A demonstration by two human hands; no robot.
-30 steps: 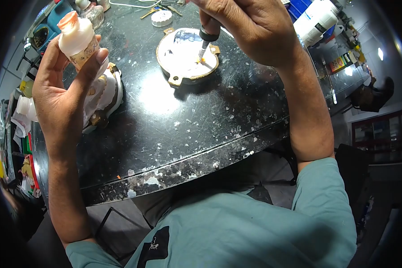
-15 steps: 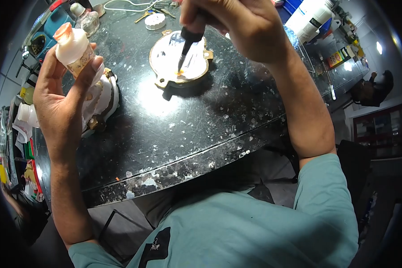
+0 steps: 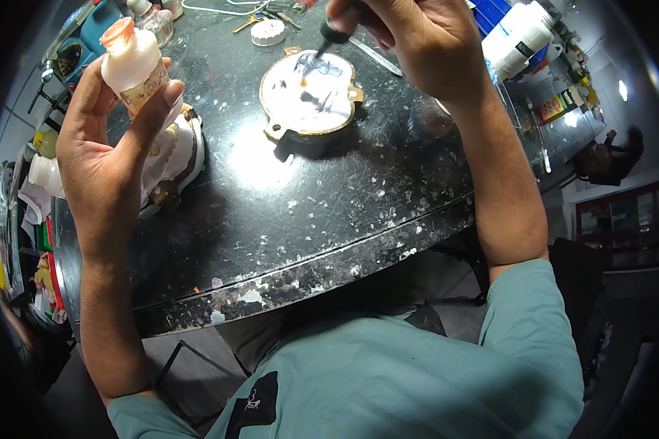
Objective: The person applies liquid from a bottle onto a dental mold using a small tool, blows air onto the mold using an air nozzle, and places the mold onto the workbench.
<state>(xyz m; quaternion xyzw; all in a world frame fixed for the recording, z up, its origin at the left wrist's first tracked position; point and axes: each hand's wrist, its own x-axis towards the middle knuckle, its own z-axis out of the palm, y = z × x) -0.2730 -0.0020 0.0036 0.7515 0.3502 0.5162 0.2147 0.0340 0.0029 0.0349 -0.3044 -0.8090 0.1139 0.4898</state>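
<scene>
right hand [image 3: 441, 53]: i have it pinching the dark-topped dropper [image 3: 334, 32]; tip blurred, perhaps over the white fill [image 3: 329, 110]
orange mark [image 3: 302, 83]: near the tip
brass-rimmed flask [image 3: 316, 134]: flat, well back from the table's near edge [image 3: 322, 271]
left hand [image 3: 104, 162]: thumb and fingers around the uncapped bottle [image 3: 133, 64]

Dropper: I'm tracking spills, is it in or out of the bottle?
Out: the right hand holds the dropper over the round mould, apart from the bottle.
</scene>
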